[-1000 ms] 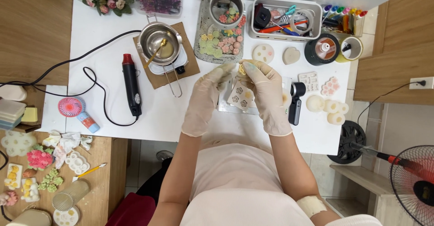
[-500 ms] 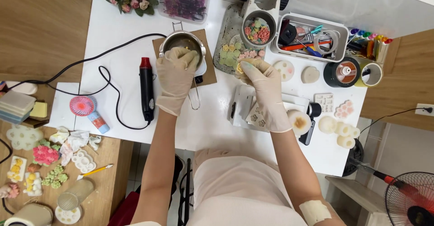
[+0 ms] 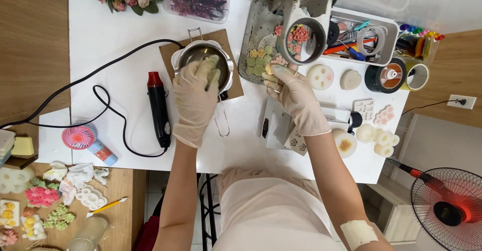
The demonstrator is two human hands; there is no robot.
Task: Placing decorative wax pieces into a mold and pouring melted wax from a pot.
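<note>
Nearest me, my gloved left hand [image 3: 195, 102] lies over the small metal melting pot [image 3: 203, 66] on the white worktop [image 3: 115, 55]; I cannot tell its grip. I'd keep it steady and level. Farther, my right hand [image 3: 296, 97], arm outstretched, pinches a small yellow wax flower [image 3: 269, 70] at the tray [image 3: 253, 30] edge.

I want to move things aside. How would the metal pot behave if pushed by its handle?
The pot would probably pivot or tip: its wire handle juts sideways. It likely slides on the brown mat. Contents could spill; the left hand covers them.
</note>
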